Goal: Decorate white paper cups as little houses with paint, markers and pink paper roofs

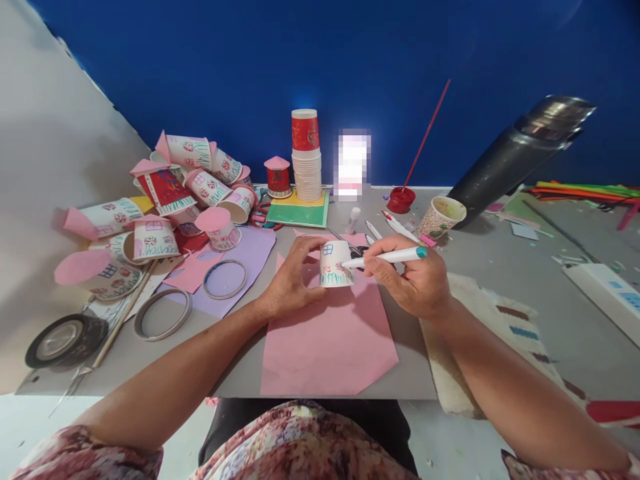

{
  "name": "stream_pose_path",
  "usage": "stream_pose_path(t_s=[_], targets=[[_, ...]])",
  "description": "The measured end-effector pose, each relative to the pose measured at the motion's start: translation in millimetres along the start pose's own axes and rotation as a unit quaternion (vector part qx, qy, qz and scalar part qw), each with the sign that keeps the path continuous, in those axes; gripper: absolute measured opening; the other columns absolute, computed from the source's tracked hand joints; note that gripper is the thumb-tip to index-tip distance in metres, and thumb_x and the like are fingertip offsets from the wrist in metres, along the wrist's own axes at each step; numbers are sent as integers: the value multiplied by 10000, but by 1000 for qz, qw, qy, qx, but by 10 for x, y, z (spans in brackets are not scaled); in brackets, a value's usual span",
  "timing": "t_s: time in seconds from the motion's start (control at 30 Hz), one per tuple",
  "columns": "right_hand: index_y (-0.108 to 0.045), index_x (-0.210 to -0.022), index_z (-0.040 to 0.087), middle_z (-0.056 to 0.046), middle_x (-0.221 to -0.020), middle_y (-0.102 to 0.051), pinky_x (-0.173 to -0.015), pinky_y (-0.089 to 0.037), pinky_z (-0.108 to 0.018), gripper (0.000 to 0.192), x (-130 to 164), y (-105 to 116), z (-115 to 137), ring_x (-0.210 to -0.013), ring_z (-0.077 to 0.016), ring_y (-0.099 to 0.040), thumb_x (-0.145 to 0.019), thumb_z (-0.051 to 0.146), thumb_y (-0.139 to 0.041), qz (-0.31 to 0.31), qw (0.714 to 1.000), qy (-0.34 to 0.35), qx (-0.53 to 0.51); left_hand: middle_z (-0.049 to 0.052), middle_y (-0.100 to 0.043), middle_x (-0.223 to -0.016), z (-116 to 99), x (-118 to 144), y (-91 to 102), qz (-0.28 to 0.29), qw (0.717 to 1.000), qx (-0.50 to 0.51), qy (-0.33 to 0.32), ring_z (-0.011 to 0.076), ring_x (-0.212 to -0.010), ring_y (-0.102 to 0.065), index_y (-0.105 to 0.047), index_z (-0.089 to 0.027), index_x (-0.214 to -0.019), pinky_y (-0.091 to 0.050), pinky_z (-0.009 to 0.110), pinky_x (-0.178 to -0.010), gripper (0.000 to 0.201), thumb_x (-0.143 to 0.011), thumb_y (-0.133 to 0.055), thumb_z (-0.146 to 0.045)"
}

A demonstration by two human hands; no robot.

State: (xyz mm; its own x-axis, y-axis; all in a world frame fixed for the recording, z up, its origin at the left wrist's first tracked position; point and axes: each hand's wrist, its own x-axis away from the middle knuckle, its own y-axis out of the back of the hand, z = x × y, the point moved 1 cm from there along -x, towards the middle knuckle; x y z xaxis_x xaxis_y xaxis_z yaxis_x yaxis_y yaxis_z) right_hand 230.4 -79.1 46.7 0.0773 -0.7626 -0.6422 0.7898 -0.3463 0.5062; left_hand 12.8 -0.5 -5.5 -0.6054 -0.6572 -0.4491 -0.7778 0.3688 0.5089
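My left hand (293, 280) grips an upside-down white paper cup (334, 261) that carries a blue window and green grass strokes along its rim. My right hand (410, 277) holds a white marker with a teal end (393, 256), its tip touching the cup's right side. Both rest over a pink paper sheet (330, 340) on the grey table (505, 267).
A heap of decorated cup houses with pink roofs (170, 193) lies at the left. Tape rolls (65, 339) and rings (163, 315) sit near the front left. A stack of cups (306, 157), a red paint pot (401, 199), loose markers (397, 227), a used cup (441, 217) and a black tube (520, 153) stand behind.
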Motion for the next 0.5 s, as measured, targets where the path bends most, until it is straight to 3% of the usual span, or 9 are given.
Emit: stream_pose_path(t_s=[0.5], targets=[[-681,-824,219,11,-713,-725,-533,-449,-243,185,-11,13,4,-518,-105,-553,-979,298,-616,2,1000,-6,9,104,-580,-1390,-12,-9,4,-1,1000,-2,12,301,-1272,-579,-517,-274,-1367,-557,446,-986,721,-702,-762,-139]])
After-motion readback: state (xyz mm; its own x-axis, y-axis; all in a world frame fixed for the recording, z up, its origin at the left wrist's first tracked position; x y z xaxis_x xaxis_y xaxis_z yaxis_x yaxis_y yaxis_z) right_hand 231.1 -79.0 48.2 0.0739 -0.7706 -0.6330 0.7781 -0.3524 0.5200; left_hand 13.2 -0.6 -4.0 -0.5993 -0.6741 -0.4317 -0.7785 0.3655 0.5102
